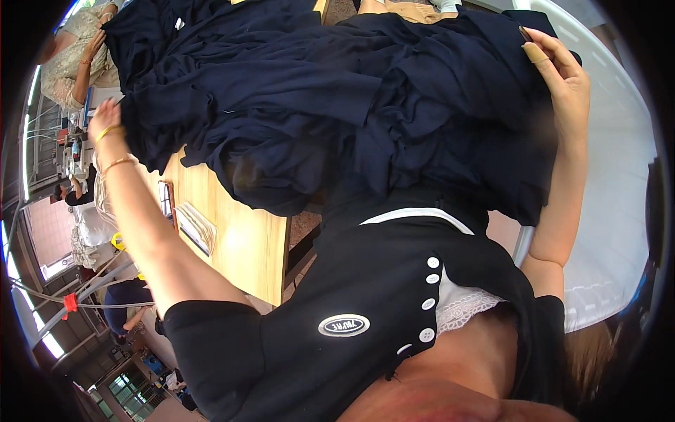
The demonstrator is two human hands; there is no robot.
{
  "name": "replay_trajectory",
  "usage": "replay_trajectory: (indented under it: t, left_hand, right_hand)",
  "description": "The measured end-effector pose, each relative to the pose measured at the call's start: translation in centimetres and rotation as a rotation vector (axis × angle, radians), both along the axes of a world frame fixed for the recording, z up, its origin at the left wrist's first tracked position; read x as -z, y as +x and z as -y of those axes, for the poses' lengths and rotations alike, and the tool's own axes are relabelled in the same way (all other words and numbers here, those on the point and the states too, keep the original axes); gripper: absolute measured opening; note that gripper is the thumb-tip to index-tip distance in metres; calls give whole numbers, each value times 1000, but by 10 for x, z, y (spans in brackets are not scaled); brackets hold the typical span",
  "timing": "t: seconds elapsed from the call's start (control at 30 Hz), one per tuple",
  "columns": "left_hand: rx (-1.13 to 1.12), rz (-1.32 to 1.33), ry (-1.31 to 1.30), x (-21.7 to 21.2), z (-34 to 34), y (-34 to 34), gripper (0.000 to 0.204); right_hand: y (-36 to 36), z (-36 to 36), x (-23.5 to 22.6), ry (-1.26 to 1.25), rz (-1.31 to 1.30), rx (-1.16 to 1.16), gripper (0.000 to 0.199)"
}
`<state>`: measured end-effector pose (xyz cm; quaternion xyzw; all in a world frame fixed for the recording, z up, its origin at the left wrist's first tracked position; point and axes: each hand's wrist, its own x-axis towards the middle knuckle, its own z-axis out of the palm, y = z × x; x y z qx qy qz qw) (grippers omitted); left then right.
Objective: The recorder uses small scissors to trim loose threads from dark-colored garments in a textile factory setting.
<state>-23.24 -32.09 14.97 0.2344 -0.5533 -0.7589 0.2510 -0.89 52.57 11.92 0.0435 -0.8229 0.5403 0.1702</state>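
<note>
A large heap of dark navy cloth garments (pixel 295 91) stretches across the view in front of me, over the wooden table and against my lap. At its far left edge, my left hand (pixel 107 126), slightly blurred and with a yellow band at the wrist, has its fingers closed at the cloth's edge. My right hand (pixel 566 77) is raised at the upper right, thumb and fingers pinching the navy cloth there. A yellowish finger cover (pixel 536 53) wraps its thumb. A small dark tip shows at those fingers; I cannot make out what it is.
Below the cloth lies the pale wooden table (pixel 242 239), with a stack of papers or cloth pieces (pixel 195 226). A white plastic tub (pixel 612 211) stands at my right. Another person (pixel 67 60) in a patterned top reaches the cloth at upper left. More people work further left.
</note>
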Motion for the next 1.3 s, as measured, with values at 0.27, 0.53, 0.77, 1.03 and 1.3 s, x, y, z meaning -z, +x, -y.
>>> replay_trajectory:
  t: [0.27, 0.53, 0.77, 1.03, 1.3]
  left_hand:
    - [1009, -287, -1566, 57, -435, 72, 36]
    - [1147, -110, -2018, 111, -541, 62, 58]
    - [1451, -597, -980, 114, -633, 93, 65]
    - [1500, -395, -680, 59, -629, 121, 23]
    - [1693, -665, -12, -24, -537, 152, 23]
  right_hand:
    - [16, -17, 12, -50, 3, 67, 23]
    - [2, -14, 13, -139, 60, 95, 24]
    - [4, -17, -10, -292, -86, 392, 56]
    - [20, -64, 5, -227, -115, 428, 35]
    - [22, -61, 2, -173, 130, 343, 19]
